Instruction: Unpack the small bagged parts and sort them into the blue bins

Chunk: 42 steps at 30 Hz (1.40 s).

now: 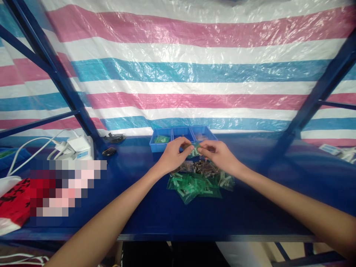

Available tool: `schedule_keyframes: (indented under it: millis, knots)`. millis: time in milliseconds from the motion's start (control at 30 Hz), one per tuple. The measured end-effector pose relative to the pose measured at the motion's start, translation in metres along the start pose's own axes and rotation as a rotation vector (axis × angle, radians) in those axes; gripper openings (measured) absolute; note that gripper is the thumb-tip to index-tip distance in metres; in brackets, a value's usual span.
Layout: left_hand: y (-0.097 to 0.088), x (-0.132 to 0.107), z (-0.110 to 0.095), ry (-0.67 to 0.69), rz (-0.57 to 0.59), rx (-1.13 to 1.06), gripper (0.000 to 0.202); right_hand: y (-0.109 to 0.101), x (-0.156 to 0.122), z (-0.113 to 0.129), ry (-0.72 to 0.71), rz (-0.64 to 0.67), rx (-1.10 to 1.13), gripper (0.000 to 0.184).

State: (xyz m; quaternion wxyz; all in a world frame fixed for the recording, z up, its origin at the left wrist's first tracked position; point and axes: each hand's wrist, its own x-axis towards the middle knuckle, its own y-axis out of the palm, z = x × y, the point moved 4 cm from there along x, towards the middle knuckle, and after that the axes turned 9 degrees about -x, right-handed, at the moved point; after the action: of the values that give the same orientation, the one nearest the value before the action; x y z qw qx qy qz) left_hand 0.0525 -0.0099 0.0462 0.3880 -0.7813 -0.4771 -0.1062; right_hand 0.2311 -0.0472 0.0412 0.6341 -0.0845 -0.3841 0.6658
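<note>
My left hand (174, 154) and my right hand (218, 155) meet above the blue table (155, 211), both pinching one small green bag (195, 150) between their fingertips. Just under them lies a heap of small green bags (194, 185) with a patch of dark brown small parts (201, 167) on its far side. Behind the hands stand three blue bins (160, 146) side by side; the left bin holds green bags (161, 139).
A striped pink, white and blue tarp (194, 74) hangs behind the table. Blue frame struts (55, 70) slant up at both sides. A white power strip with cables (76, 146) sits at far left, next to a small black object (109, 151) and a red-and-white bag (13, 204).
</note>
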Motion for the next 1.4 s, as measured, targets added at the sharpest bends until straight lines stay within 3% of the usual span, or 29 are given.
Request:
schedule_keyframes:
  millis: [233,500,667,933,1133,1400]
  knots:
    - [-0.001,0.002,0.001,-0.027,0.007,0.014,0.016,0.002,-0.001,0.003,-0.014,-0.001,-0.048,0.029]
    - [0.002,0.001,0.003,0.127,0.041,0.163,0.021,0.005,-0.002,0.002,-0.016,0.004,-0.052,0.024]
    - [-0.001,-0.003,-0.002,0.123,0.006,0.213,0.010,0.003,-0.001,-0.003,0.090,0.007,0.103,0.027]
    - [0.003,-0.008,-0.006,0.159,0.093,0.361,0.040,0.007,-0.001,-0.009,0.250,-0.018,0.472,0.035]
    - [0.003,-0.009,-0.006,0.185,0.064,0.389,0.024,0.004,-0.002,0.003,0.176,-0.010,0.414,0.039]
    - [0.005,-0.008,-0.006,0.217,0.075,0.319,0.021,-0.001,-0.003,0.007,0.064,-0.033,0.311,0.033]
